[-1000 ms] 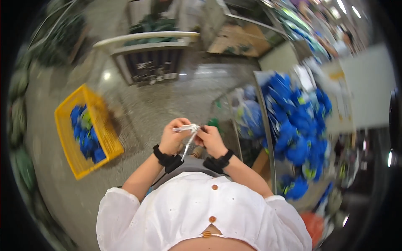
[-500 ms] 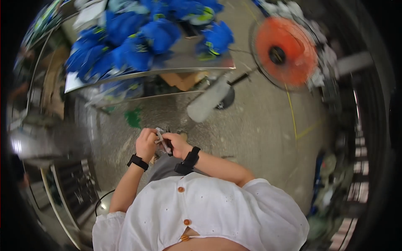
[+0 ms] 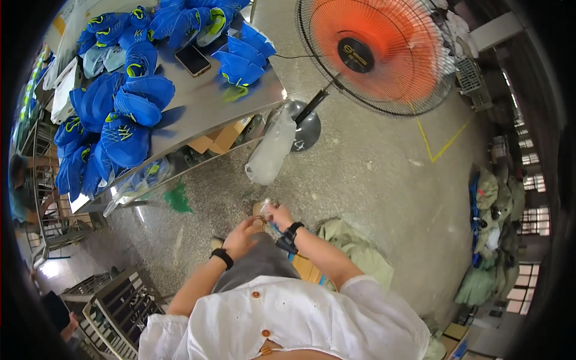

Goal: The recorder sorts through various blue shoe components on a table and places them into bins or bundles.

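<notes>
Right hand [image 3: 280, 216] pinched on small white strip [image 3: 266, 205], above floor [image 3: 372, 186] | left hand [image 3: 240, 238] just beside, grip unclear | counter [image 3: 216, 96] edge well ahead-left, floor spanning between | fan [image 3: 384, 54] off counter's right corner

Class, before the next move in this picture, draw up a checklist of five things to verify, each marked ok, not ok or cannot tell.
1. Right hand gripping the small, whitish item: ok.
2. Left hand empty: cannot tell; fingertips unclear.
3. Black rectangular phone lying on the shiny metal table: ok.
4. Blue shoe uppers with yellow-green trim gathered in one pile: not ok; separate clusters.
5. Round orange fan apart from both hands: ok.
</notes>
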The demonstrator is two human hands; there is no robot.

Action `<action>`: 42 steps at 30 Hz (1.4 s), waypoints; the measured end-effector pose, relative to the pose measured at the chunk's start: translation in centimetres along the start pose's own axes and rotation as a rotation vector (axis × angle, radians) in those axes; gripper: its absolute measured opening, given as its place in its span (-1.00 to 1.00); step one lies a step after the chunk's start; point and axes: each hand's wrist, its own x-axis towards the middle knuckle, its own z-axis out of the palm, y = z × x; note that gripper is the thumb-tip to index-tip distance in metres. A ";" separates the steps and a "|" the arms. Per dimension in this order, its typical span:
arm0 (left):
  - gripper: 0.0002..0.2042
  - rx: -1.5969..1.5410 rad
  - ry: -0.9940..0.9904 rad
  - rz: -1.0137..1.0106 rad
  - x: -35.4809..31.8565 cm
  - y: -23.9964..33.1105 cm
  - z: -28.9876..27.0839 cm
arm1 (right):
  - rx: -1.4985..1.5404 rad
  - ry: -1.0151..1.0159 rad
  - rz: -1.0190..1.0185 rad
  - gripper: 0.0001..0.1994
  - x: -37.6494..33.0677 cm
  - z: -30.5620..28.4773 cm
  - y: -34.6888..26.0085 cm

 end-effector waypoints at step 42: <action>-0.65 0.298 0.867 -0.613 -4.8 -8.0 -9.2 | -0.520 -0.367 0.054 -0.79 14.1 -0.8 -8.3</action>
